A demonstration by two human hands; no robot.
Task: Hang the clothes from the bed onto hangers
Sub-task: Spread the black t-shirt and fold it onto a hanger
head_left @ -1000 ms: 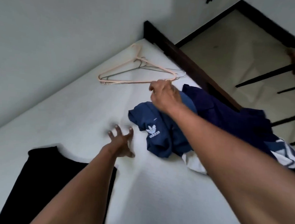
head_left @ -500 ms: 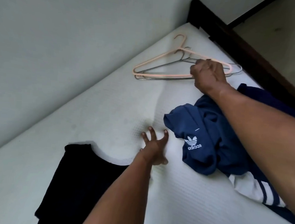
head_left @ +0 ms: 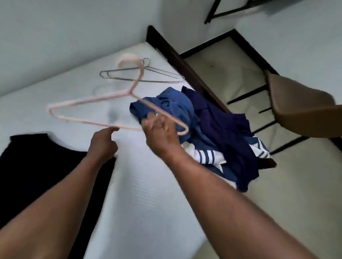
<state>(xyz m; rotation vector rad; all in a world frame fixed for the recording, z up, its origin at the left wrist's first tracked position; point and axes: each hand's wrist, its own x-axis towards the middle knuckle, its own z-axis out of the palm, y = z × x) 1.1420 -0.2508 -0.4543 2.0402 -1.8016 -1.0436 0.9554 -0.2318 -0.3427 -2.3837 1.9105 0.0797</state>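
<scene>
The white bed (head_left: 143, 196) runs into the corner of pale walls, and a brown chair (head_left: 296, 107) stands on the floor beside it. No garment you can see is on a hanger yet, so I'd say nearly all the work is still ahead. A black top (head_left: 37, 172) lies spread flat at your left and looks like the first candidate. A heap of blue clothes (head_left: 215, 131) sits rumpled at the bed's right edge, waiting its turn. Wire hangers (head_left: 160, 81) lie near the far corner, well apart from the top.

The pink hanger (head_left: 128, 92) is up off the mattress, its hook pointing away from you, between the heap and the top. Your right hand (head_left: 160, 130) reaches forward with its fingers wrapped round the hanger's right end. Your left hand (head_left: 104, 144) is raised beside it, forefinger stretched towards the bottom bar and the other fingers curled in on nothing. Motion blur hides whether that fingertip actually touches the bar.
</scene>
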